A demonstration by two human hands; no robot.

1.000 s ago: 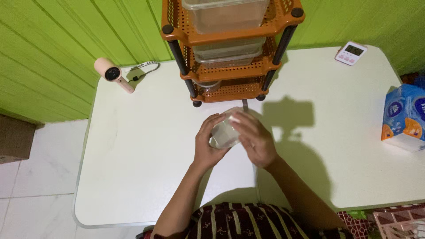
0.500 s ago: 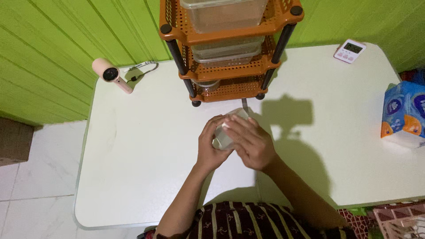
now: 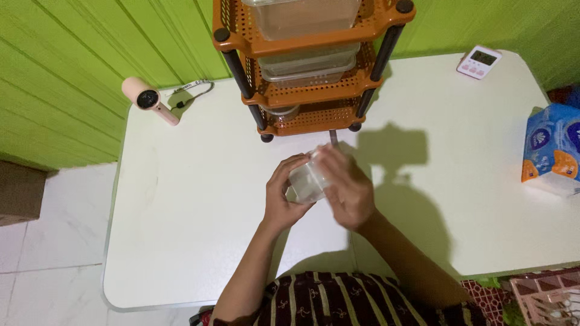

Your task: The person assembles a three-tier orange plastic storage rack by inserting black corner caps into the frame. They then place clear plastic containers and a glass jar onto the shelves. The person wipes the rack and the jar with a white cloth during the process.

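Moved: right hand (image 3: 349,192) has slid further over the box (image 3: 306,182) — blurred.
Left hand (image 3: 284,194): fingers curled round box, frame centre.
Grip: both clamped on box.

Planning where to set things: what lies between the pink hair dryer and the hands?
In the head view, only bare white table separates hair dryer from hands.

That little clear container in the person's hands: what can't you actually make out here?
- Clear container, head view: its underside and any contents are covered by the left hand and right hand.
- Right hand: motion-blurred, so its grip is unclear.
- Orange shelf rack: top cut off by the frame edge.
- Small white timer: display too small to read.
- Blue tissue pack: cut by the right edge.
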